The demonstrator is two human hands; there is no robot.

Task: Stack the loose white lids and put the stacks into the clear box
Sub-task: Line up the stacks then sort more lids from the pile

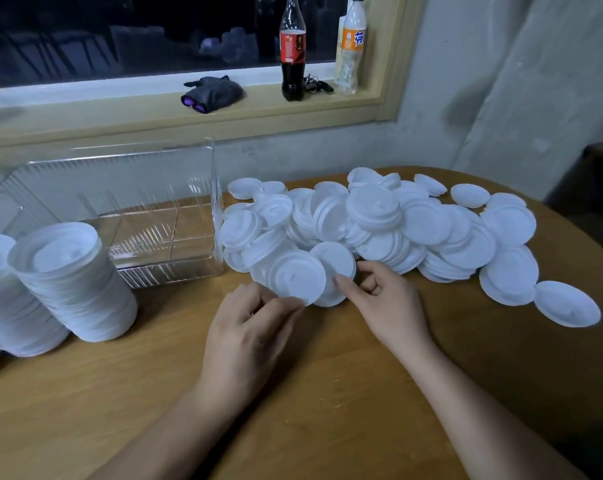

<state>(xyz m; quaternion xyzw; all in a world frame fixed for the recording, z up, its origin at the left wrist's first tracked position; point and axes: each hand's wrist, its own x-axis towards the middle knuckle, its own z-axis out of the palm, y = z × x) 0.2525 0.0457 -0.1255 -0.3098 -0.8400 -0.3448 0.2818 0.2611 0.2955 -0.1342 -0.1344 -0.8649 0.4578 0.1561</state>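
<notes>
A big heap of loose white lids (390, 223) covers the far middle and right of the wooden table. My left hand (248, 327) pinches the near edge of one white lid (295, 277) at the heap's front. My right hand (386, 303) rests just right of it, fingers curled, thumb and forefinger touching the lid (334, 261) behind. The clear box (147, 216) stands at the back left with its transparent cover raised; I see no lids inside. Two tall stacks of lids (75, 282) stand at the left in front of the box.
The round wooden table (293, 393) curves off at the right. On the windowsill behind are a cola bottle (292, 50), an orange soda bottle (351, 46), a dark pouch (212, 93) and small dark items. One lid (567, 304) lies apart at the far right.
</notes>
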